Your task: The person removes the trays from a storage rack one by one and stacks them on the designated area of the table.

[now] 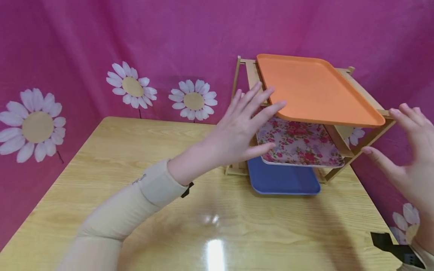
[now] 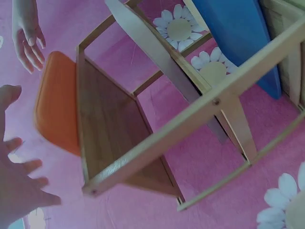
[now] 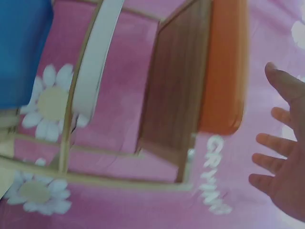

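An orange tray [image 1: 315,90] lies on the top shelf of a wooden rack [image 1: 367,139], its near edge jutting out. On the middle level is a floral tray [image 1: 301,141], and a blue tray [image 1: 285,178] sits at the bottom. My left hand [image 1: 237,124] is spread beside the orange tray's left front corner; the head view does not settle whether it touches, but the left wrist view shows a gap. To the right of the rack my right hand [image 1: 410,154] is raised with spread fingers. In the right wrist view that hand [image 3: 281,152] stands apart from the orange tray.
The rack stands on a wooden table [image 1: 162,226] toward its back right. Behind and beside the table hangs a magenta cloth [image 1: 169,37] printed with white daisies. Each forearm wears a light sleeve, with a black strap [image 1: 393,248] at the right wrist.
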`<state>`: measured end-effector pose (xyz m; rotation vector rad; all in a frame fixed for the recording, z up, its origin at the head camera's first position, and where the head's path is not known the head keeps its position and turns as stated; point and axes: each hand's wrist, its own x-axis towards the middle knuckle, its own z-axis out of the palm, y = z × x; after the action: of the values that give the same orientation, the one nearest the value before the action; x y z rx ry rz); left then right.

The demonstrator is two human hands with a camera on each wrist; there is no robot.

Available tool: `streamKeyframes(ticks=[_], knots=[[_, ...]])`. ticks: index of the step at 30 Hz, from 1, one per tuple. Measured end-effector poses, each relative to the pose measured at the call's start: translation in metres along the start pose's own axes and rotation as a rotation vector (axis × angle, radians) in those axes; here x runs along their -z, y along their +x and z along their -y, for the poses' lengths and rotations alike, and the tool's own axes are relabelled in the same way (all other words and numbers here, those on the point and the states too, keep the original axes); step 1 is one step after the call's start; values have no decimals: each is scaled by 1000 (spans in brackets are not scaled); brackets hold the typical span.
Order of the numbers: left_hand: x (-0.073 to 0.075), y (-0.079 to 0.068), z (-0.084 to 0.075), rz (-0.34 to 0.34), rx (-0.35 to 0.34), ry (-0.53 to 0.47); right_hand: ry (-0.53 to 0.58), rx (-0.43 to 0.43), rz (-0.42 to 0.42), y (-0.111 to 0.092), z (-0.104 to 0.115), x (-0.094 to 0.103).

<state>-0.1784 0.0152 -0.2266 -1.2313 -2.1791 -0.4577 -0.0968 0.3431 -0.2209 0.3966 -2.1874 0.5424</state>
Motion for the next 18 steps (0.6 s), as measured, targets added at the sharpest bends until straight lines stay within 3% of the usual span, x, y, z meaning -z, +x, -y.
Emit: streamKeyframes(ticks=[3, 5, 12, 18], knots=[[-8, 14, -1, -27, -108, 19, 43, -56, -6, 7, -20, -1], [-14, 21, -1, -46, -143, 26, 58, -74, -9, 10, -34, -4], [-28, 30, 6, -125, -164, 22, -6, -61, 6, 16, -71, -19], [-29, 26, 14, -203, -168, 66, -29, -91, -13, 19, -80, -31]])
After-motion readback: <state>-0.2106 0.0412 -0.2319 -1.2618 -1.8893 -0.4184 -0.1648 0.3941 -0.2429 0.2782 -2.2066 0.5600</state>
